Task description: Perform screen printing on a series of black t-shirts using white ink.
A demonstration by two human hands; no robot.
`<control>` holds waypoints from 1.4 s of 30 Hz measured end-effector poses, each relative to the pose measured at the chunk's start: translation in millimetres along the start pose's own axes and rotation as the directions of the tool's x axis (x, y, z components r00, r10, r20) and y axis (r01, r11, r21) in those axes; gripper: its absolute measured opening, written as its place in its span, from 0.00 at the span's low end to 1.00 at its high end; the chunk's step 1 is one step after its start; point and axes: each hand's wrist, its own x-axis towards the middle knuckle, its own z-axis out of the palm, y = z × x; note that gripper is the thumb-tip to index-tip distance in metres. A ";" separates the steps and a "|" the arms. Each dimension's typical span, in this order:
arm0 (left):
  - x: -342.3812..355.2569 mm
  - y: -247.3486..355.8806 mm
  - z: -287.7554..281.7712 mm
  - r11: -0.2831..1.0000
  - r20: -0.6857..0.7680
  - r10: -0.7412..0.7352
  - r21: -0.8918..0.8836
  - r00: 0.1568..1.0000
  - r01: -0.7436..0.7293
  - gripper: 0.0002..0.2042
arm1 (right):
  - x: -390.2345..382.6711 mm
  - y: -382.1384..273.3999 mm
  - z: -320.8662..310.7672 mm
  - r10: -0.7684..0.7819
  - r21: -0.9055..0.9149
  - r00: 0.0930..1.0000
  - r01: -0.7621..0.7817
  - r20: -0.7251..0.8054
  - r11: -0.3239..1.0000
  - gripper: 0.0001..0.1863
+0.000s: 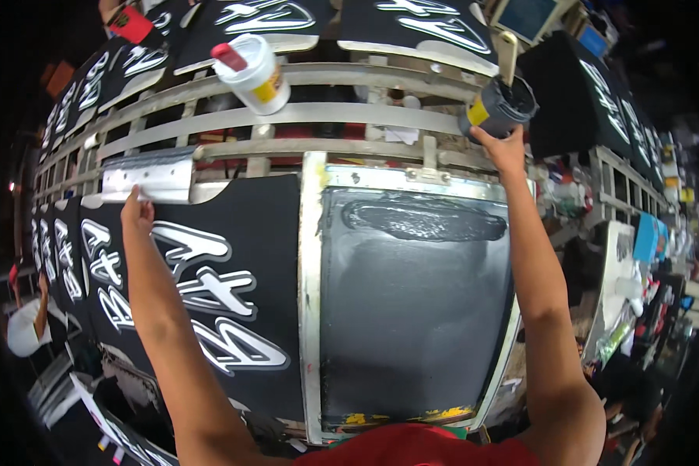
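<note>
My right hand (506, 149) grips a dark grey ink tub (491, 113) at the far right. A wooden-handled stirrer (508, 56) stands in the tub. To the far left, my left hand (138, 210) is closed on the lower edge of a silver metal squeegee (149, 177), thumb on top; the fingers beneath are hidden. Between my arms lies a screen-printing frame (311, 295) with a grey mesh (412, 318). A thick streak of wet dark ink (423, 219) runs across the mesh's far end. Left of the frame is a black fabric panel (268, 225) with white lettering.
A white tub (258, 78) with a red-handled tool stands on the slatted rack (349, 115) beyond the frame. More printed black panels (412, 23) lie along the far side. A cluttered bench (610, 287) is at right. Another person (29, 326) is at far left.
</note>
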 end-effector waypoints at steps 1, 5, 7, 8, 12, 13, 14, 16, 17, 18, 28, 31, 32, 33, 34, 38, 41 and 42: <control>-0.2 -8.2 11.0 1.000 0.055 0.006 0.007 0.998 -0.006 0.16 | 5.9 7.6 -7.0 -0.040 0.022 0.999 0.040 -0.016 0.999 0.51; 10.5 -5.9 6.7 0.994 -0.012 -0.020 -0.111 1.000 0.018 0.12 | -3.7 8.0 -0.1 -0.035 -0.064 0.999 0.033 -0.041 0.997 0.49; 9.9 -8.7 6.6 0.983 -0.044 -0.020 -0.181 0.999 0.012 0.10 | -6.4 6.1 -0.6 -0.028 -0.047 0.999 0.026 -0.031 0.999 0.49; 16.4 5.4 -8.6 0.979 -0.058 -0.002 -0.205 0.998 -0.011 0.11 | -7.3 5.7 8.3 -0.042 0.020 0.999 0.043 -0.023 0.999 0.49; -11.5 -9.9 17.0 0.949 -0.094 0.061 -0.303 0.994 -0.087 0.11 | -1.9 5.5 -9.0 0.043 -0.022 0.998 -0.041 0.051 0.999 0.56; -32.4 -21.7 45.5 0.944 -0.093 0.033 -0.325 0.995 -0.061 0.08 | -3.0 9.6 -23.4 -0.031 -0.021 0.999 0.032 0.028 0.999 0.60; -33.4 -10.2 35.6 0.924 -0.077 0.092 -0.365 0.993 -0.114 0.08 | -18.4 -1.9 -21.7 -0.047 0.080 0.998 0.042 0.053 0.996 0.69; -37.8 16.5 22.6 0.869 0.006 0.205 -0.461 0.979 -0.179 0.08 | -31.1 -5.1 -34.9 -0.033 0.045 0.999 0.031 0.039 0.998 0.70; -38.6 36.6 9.2 0.836 0.060 0.265 -0.511 0.962 -0.199 0.09 | -39.7 -5.3 -47.4 -0.009 0.001 0.999 0.009 0.041 1.000 0.71; -32.5 72.6 -25.5 0.798 0.099 0.360 -0.548 0.927 -0.251 0.10 | -55.4 -10.1 -57.7 -0.024 0.088 0.996 0.017 0.082 0.996 0.71; -366.9 83.7 -29.3 0.771 0.463 0.541 -0.607 0.702 -0.194 0.26 | -274.1 -23.2 -250.0 0.157 0.031 0.986 -0.155 -0.063 0.987 0.36; -474.1 42.6 -19.8 0.794 0.534 0.606 -0.368 0.589 -0.484 0.39 | -303.6 -64.8 -288.0 0.016 -0.042 1.000 -0.016 -0.020 0.999 0.33; -500.8 25.1 -18.5 0.813 0.585 0.563 -0.266 0.584 -0.517 0.40 | -311.9 -84.9 -301.4 0.014 -0.044 0.999 -0.016 -0.028 0.999 0.33; -524.4 7.5 -12.5 0.818 0.625 0.519 -0.165 0.583 -0.551 0.41 | -314.8 -107.7 -313.5 -0.099 -0.080 0.995 0.096 -0.030 0.992 0.33; -542.5 -12.8 -0.5 0.748 0.717 0.538 -0.163 0.444 -0.643 0.40 | -318.4 -129.0 -324.8 -0.208 -0.121 0.978 0.204 -0.021 0.972 0.34; -638.0 -45.5 29.9 0.432 0.930 0.368 -0.188 -0.017 -0.882 0.31 | -338.1 -195.6 -351.7 -0.562 -0.291 0.816 0.574 0.132 0.765 0.41; -667.9 -78.3 32.7 0.053 0.939 0.193 -0.299 -0.284 -0.953 0.26 | -349.5 -217.2 -349.7 -0.561 -0.540 0.677 0.729 0.477 0.421 0.53; -680.8 -81.6 29.6 0.057 0.948 0.191 -0.270 -0.255 -0.961 0.26 | -349.2 -210.7 -349.2 -0.523 -0.555 0.659 0.747 0.541 0.366 0.47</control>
